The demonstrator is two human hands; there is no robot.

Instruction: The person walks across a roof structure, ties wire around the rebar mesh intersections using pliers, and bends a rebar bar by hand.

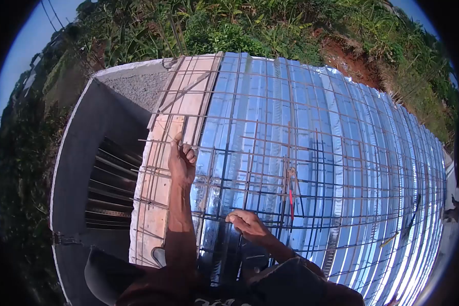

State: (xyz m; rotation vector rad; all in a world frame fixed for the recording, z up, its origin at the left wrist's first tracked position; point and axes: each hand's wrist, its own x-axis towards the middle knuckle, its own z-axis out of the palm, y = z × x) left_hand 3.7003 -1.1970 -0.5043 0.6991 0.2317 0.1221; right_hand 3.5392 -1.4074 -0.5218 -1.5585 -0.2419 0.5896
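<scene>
My left hand (181,160) is raised over the wooden boards (155,188), its fingers curled in and thumb pointing away from me. Whatever it may hold is too small to make out. Lower and to the right, my right hand (248,226) is closed close above the rebar grid (257,180). Its fingertips are pressed together, and I cannot tell whether they grip a bar or a wire. To the right of it, a pair of pincers (291,199) with a red handle rests on the crossing bars.
Shiny corrugated metal sheets (354,204) lie under the grid. A flat strip (183,92) crosses the far boards diagonally. On the left, a concrete wall (72,153) surrounds a deep opening with dark slats (109,188). Plants and red soil (349,61) lie beyond. A shoe (158,255) shows near the boards.
</scene>
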